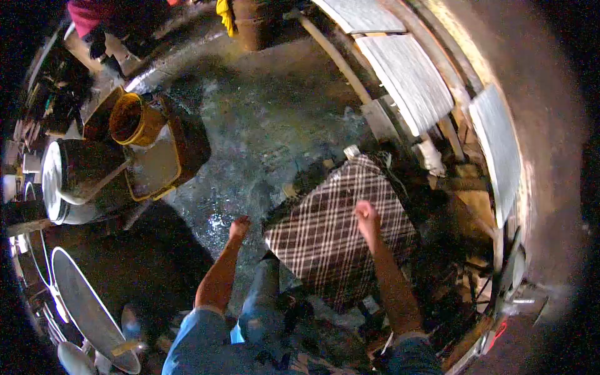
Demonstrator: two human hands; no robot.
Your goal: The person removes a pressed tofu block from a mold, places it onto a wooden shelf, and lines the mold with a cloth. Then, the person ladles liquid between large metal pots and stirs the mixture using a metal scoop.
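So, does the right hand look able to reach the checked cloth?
Probably yes: the right hand appears to be above the checked cloth, and I see nothing between them.

I see all this through a single camera worn on my head, looking forward and steeply down past my own blue sleeves point(199, 337) at the bottom edge. The lens is very wide, curving the scene into a round field with dark corners. Nearest are my forearms, with my left hand point(239, 227) and right hand point(369, 220) below and right of centre, over or beside the brown-and-white plaid cloth point(340, 215). Farther off, the wet grey floor point(250, 119) stretches up to a round brown container point(252, 25) at the top.
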